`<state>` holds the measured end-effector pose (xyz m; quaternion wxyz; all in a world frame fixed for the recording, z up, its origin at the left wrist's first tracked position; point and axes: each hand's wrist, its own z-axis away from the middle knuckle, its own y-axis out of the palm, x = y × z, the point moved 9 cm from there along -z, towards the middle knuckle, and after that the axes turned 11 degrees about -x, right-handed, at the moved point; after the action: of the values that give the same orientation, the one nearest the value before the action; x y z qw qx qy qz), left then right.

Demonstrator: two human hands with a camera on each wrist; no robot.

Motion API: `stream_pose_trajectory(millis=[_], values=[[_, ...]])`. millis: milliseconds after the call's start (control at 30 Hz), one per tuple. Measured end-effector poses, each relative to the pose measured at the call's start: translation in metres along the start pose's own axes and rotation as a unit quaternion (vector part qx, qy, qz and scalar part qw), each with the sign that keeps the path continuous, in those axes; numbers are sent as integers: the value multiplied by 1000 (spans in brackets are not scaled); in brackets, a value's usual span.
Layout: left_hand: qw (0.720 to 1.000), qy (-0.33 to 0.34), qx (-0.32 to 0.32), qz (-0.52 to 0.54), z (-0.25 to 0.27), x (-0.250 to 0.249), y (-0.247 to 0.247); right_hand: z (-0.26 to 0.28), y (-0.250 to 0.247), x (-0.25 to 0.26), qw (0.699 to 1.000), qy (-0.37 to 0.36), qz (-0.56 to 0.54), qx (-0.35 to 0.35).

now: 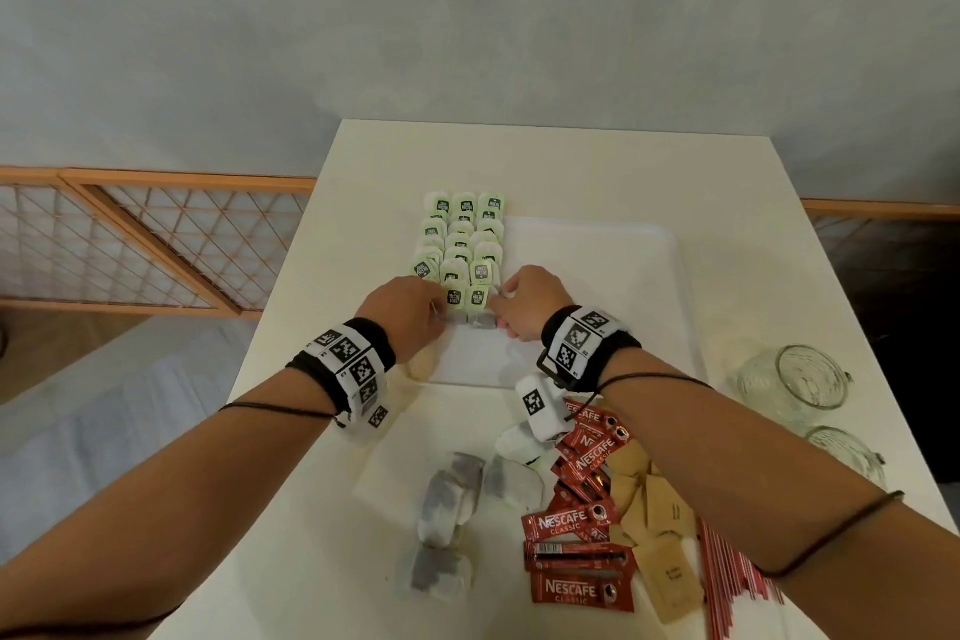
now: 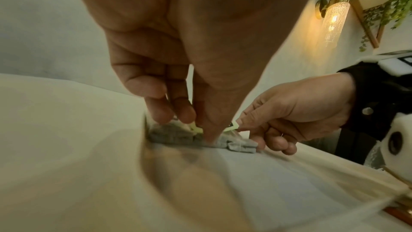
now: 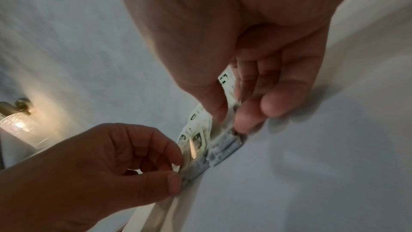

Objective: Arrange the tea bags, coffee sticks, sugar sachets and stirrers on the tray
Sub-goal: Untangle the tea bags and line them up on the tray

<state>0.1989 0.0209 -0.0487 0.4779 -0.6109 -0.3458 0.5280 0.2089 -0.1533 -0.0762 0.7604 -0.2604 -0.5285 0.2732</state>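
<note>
Coffee sticks [image 1: 577, 525]: red sachets printed "NESCAFE CLASSIC" in white, heaped loosely on the near right of the counter [image 1: 306, 509], their long axes pointing every way.

Sugar sachets [image 1: 655, 509]: plain brown paper, small dark print too fine to read, piled just right of the coffee sticks.

Stirrers [image 1: 727, 582]: thin red sticks in a bundle at the near right edge, long axis running toward the onlooker.

Tea bags [image 1: 461, 244]: pale green tags with a dark label, lettering not legible, laid in three overlapping columns running away along the left side of the white tray [image 1: 623, 244]. Loose tea bags [image 1: 447, 504], grey and tagless side up, lie on the counter nearer in.

Left hand [image 1: 410, 317]: fingers [image 2: 178, 110] pinching the nearest tea bag of the rows at its left edge.

Right hand [image 1: 524, 307]: thumb and fingers [image 3: 247, 117] pinching the neighbouring tea bag at its right edge.

Glass jars [image 1: 795, 382]: two, clear, on their sides at the right of the tray.

Wall lamp [image 2: 334, 15]: lit, brass fitting.
</note>
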Motion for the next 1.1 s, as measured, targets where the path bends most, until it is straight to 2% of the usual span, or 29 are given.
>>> stream_pose_trajectory(millis=[100, 233, 333, 500, 600, 833, 1100], values=[[1000, 18, -7, 20, 10, -6, -8, 11, -12, 5, 999, -41, 1, -9], [995, 42, 14, 85, 38, -24, -18, 54, -19, 9, 991, -115, 6, 72], [989, 70, 70, 107, 66, -40, -12, 89, -20, -2, 982, -146, 14, 116], [977, 91, 180, 65, 108, -48, 13, 112, -11, -40, 978, -153, 42, 135], [971, 79, 217, 56, 127, -41, 26, 119, -6, -55, 978, -143, 33, 146], [965, 99, 238, 54, 145, -47, 47, 130, 8, -67, 976, -97, 34, 192], [964, 119, 233, 42, 141, -48, 53, 126, 11, -65, 980, -79, 60, 171]])
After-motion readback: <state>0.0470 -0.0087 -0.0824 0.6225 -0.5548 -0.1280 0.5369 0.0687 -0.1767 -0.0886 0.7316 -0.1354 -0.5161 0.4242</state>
